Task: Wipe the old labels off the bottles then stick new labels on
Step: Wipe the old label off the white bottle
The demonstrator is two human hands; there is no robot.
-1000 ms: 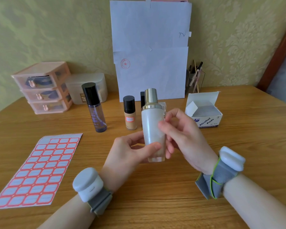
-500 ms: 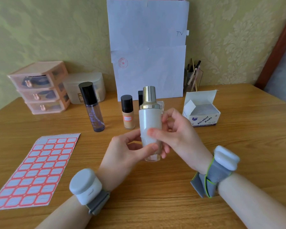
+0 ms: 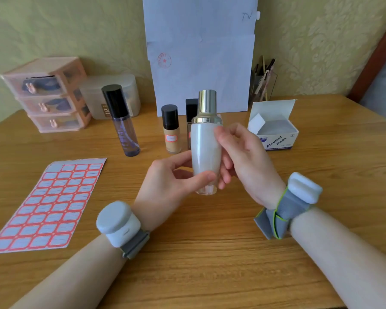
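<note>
my left grip pinches the white bottle low, my right grip curls round its side, upright above the desk. seems i'm hunting its old label; next needs a wipe from the alcohol pads box.

The white bottle is pearly, clear at its base, under a shiny gold cap. The black-capped tan bottle carries a white label edged in red. The black-capped purple bottle is see-through. The sheet shows rows of pale blue-grey labels rimmed in red. The drawers are peach. The box is white with blue lettering, and the paper is white with a red star stamp. The worktop is honey-coloured wood grain. The wall is yellow-green damask. The right wristband is grey, edged lime.
</note>
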